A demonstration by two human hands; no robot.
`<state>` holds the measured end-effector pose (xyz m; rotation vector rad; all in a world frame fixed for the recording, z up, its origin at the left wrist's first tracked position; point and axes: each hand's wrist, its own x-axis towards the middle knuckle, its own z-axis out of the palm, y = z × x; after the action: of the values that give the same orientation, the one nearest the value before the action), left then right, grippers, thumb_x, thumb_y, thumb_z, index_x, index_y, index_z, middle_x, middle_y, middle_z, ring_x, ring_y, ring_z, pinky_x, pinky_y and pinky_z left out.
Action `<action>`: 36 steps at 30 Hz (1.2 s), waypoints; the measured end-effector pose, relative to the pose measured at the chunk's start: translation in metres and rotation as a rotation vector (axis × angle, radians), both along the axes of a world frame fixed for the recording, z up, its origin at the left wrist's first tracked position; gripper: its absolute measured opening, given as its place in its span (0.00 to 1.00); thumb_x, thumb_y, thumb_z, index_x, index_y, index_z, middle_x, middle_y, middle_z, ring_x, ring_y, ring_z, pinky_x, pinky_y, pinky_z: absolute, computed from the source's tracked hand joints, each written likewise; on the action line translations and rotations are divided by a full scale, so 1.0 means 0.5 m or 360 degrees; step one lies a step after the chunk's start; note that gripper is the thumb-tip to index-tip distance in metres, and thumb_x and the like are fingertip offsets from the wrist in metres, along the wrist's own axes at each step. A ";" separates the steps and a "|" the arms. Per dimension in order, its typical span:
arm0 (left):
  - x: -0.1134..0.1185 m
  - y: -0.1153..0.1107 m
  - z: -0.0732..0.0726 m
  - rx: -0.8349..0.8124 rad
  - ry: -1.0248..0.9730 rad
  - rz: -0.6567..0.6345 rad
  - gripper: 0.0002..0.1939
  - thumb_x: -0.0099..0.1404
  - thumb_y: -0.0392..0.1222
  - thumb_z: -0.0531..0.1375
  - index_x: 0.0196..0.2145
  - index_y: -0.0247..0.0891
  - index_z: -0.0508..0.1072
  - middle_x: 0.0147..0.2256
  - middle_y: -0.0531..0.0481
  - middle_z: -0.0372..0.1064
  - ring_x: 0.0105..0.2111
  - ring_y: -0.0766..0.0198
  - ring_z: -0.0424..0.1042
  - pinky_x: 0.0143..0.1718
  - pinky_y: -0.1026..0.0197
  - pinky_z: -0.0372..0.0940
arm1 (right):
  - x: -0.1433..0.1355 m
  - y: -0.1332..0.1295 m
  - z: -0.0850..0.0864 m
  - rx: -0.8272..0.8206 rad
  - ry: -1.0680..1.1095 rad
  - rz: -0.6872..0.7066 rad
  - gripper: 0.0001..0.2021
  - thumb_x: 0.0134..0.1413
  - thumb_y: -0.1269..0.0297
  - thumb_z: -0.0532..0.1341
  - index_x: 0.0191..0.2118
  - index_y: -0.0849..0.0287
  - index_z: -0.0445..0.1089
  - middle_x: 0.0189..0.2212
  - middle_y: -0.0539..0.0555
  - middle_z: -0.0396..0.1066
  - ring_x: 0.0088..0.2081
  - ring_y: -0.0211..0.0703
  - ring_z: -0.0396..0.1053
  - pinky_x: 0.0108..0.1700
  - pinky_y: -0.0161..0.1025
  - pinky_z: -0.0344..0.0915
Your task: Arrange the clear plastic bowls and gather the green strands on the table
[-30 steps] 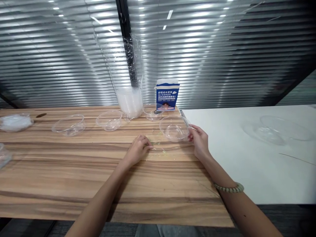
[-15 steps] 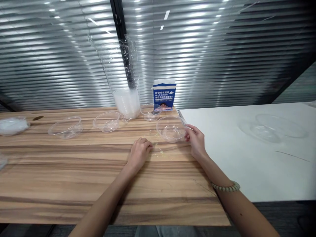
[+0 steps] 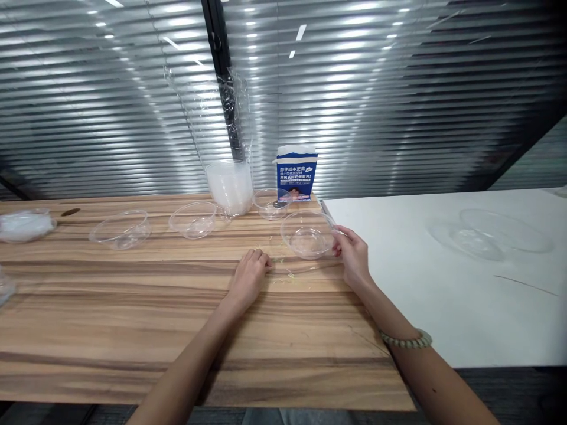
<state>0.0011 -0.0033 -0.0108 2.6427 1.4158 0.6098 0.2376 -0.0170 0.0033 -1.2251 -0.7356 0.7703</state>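
My right hand (image 3: pixel 353 255) pinches the right rim of a clear plastic bowl (image 3: pixel 309 242), which sits on the wooden table (image 3: pixel 133 330). Left of and nearer than that bowl, my left hand (image 3: pixel 249 270) rests on the wood with its fingers curled together. Whatever its fingertips hold, if anything, is hidden or too small to see. Tiny pale yellowish scraps (image 3: pixel 290 275) lie scattered between the hand and the bowl. Just behind stands a smaller clear bowl (image 3: pixel 271 205) with something dark in or behind it.
Two clear bowls, one at the left (image 3: pixel 121 231) and one nearer the middle (image 3: pixel 194 222), stand beside a bagged stack of clear containers (image 3: pixel 231 188). A blue printed carton (image 3: pixel 296 177) is at the back. Wrapped plastic (image 3: pixel 26 225) lies far left; a white table (image 3: pixel 398 295) adjoins right.
My left hand has drawn back slightly to the left from the scraps. The right hand keeps its hold on the bowl's rim. The whole view has shifted a little.
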 end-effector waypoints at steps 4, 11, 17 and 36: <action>0.002 -0.003 0.014 0.0012 -0.0185 0.0007 0.05 0.64 0.33 0.52 0.33 0.37 0.67 0.33 0.46 0.68 0.35 0.58 0.65 0.38 0.57 0.59 | -0.002 0.002 0.001 0.0047 -0.0038 -0.0018 0.19 0.41 0.58 0.64 0.40 0.61 0.70 0.16 0.43 0.61 0.19 0.33 0.58 0.21 0.32 0.56; 0.048 0.011 0.101 0.0405 -0.0725 -0.0188 0.06 0.66 0.37 0.52 0.33 0.37 0.67 0.31 0.49 0.69 0.34 0.62 0.67 0.37 0.60 0.60 | -0.011 0.002 0.009 0.0154 -0.0083 0.0067 0.17 0.44 0.58 0.62 0.40 0.62 0.70 0.14 0.43 0.60 0.18 0.33 0.56 0.20 0.33 0.56; 0.132 0.039 0.146 0.0637 -0.0590 -0.0510 0.06 0.65 0.38 0.55 0.36 0.37 0.73 0.36 0.47 0.72 0.37 0.60 0.67 0.39 0.56 0.61 | 0.002 0.006 0.011 0.0279 -0.0097 0.0030 0.15 0.44 0.60 0.60 0.38 0.62 0.71 0.13 0.43 0.58 0.16 0.33 0.55 0.19 0.32 0.54; 0.266 -0.133 0.013 -0.0283 -0.0456 -0.0976 0.08 0.64 0.33 0.55 0.36 0.37 0.74 0.39 0.47 0.70 0.42 0.62 0.67 0.46 0.58 0.64 | 0.053 0.025 0.024 0.0264 0.0366 -0.0258 0.10 0.40 0.63 0.60 0.31 0.62 0.70 0.13 0.42 0.58 0.15 0.30 0.54 0.18 0.31 0.51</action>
<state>0.1342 -0.0701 -0.0044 2.5146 0.5109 0.7004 0.2643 -0.0044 0.0154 -1.0132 -0.4949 0.6878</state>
